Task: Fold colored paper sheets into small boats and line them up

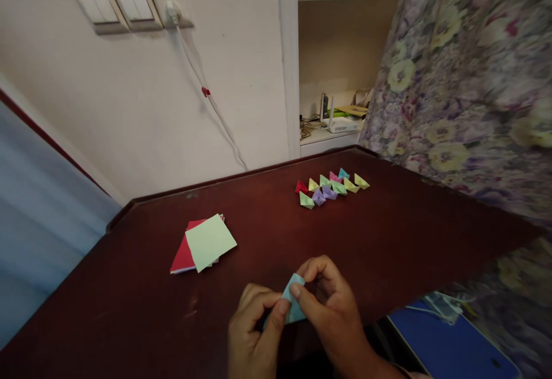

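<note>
A small folded piece of light blue paper [295, 311] is held up near the front edge of the table. My left hand [257, 328] pinches its left side between thumb and fingers. On the other side my right hand [331, 304] grips the upper right part, thumb on the near face and fingers behind. Parts of the paper are hidden by both hands. To the left lies a stack of square paper, a pale green sheet [211, 242] on top of red sheets [183, 255]. Beyond my hands, several small folded paper boats [330, 192] in different colours stand in rows.
The dark red table [259, 224] meets a wall with switches [138, 5] and a plugged-in white cable [215, 107]. A white router [342, 124] sits on a shelf behind. A floral curtain [457, 80] hangs at right, above a blue surface [448, 339] below the table.
</note>
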